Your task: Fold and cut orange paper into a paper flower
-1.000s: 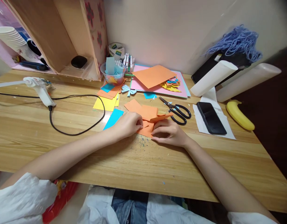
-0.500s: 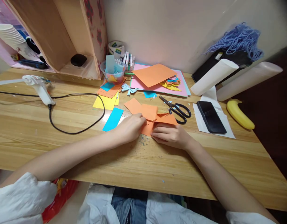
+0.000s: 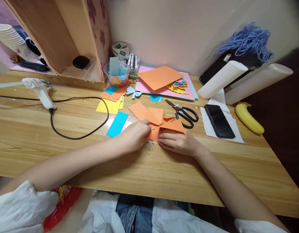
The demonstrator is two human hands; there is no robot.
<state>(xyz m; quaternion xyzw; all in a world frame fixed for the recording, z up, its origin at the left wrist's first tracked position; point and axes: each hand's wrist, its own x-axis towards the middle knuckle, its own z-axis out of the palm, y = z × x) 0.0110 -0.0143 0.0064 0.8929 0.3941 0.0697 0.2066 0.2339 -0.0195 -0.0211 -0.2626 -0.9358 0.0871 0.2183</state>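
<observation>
Left grip [image 3: 137, 137] looks pinched on the orange paper [image 3: 155, 116], which sits between both grips; right grip [image 3: 177, 141] is tucked under a raised flap [image 3: 173, 126], can't tell if it's pinching. Uneven tugging could tear it imo.

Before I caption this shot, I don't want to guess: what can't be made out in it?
All in the head view:
- Fingertips of the left hand: hidden by its own knuckles, so its grip is unclear.
- Upper fingers of the right hand: partly covered by the raised orange flap.
- Far end of the black cable: cut off by the left edge.
- Print on the tape roll: too small to read.
</observation>
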